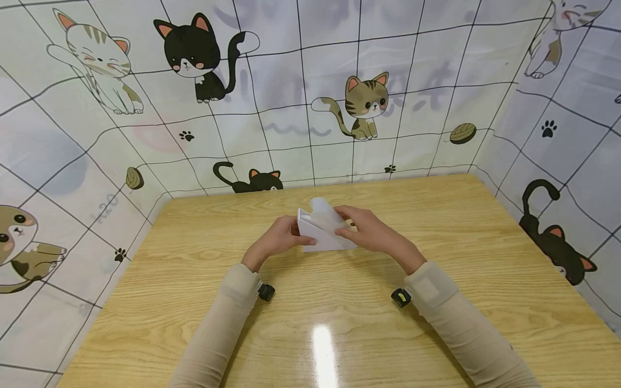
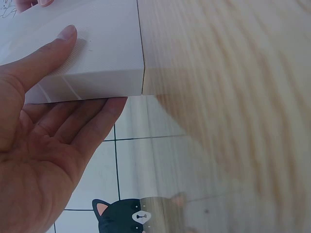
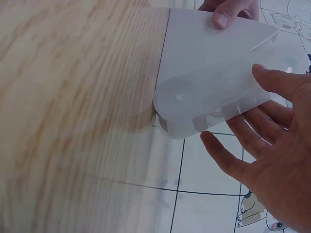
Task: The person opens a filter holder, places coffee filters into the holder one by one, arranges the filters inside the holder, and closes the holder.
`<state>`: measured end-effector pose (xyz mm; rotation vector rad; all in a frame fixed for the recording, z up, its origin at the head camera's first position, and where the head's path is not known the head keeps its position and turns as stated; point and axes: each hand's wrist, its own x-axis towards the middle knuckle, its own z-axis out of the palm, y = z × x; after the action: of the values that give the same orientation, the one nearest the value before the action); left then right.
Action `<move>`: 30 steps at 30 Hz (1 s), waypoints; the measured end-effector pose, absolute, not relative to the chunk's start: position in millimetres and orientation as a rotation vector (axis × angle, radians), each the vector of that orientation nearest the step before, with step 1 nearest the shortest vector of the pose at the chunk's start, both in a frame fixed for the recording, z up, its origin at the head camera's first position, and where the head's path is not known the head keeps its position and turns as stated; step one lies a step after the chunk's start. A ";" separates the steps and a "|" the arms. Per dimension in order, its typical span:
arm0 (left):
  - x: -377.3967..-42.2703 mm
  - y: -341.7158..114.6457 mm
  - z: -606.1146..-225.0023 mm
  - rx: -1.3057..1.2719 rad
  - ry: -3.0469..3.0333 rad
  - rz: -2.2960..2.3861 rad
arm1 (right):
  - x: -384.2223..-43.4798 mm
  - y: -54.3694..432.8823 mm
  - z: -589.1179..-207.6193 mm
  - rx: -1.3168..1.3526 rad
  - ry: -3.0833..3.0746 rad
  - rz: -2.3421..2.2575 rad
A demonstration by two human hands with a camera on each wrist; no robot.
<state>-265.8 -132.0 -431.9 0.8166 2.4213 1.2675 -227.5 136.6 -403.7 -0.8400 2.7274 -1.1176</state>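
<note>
A white box (image 1: 317, 237) stands upright on the table, its flat side facing me. A translucent plastic compartment (image 3: 204, 90) with a rounded end sits at a slant against the box, its other end sticking up above the top edge. My left hand (image 1: 281, 235) grips the box's left end, thumb on the flat face and fingers behind, as the left wrist view shows along the white side (image 2: 107, 43). My right hand (image 1: 371, 230) holds the compartment at its right side, the thumb on its near face and fingers behind it.
The wooden table (image 1: 194, 323) reaches back to a wall covering (image 1: 291, 108) with cartoon cats and grid lines. Similar printed sheets rise at left and right. Small dark devices, a left one (image 1: 266, 292) and a right one (image 1: 401, 297), are worn at the sleeve cuffs.
</note>
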 end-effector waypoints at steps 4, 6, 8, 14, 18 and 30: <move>-265.8 -132.0 -431.8 0.811 2.423 1.261 | -226.5 136.3 -404.0 -0.856 2.726 -1.116; -265.7 -132.0 -431.8 0.805 2.426 1.257 | -226.4 136.3 -404.3 -0.863 2.724 -1.117; -265.7 -132.2 -431.7 0.810 2.426 1.254 | -226.2 136.3 -404.3 -0.868 2.724 -1.115; -266.6 -132.8 -432.8 0.813 2.429 1.253 | -226.5 136.3 -404.1 -0.869 2.723 -1.109; -266.6 -132.5 -432.5 0.804 2.429 1.253 | -227.0 136.0 -404.8 -0.864 2.717 -1.106; -265.9 -132.3 -431.3 0.800 2.437 1.244 | -227.3 135.9 -406.7 -0.874 2.716 -1.073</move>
<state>-265.9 -132.3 -431.3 0.7997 2.4367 1.2442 -227.3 135.9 -406.7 -0.8736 2.7160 -1.0734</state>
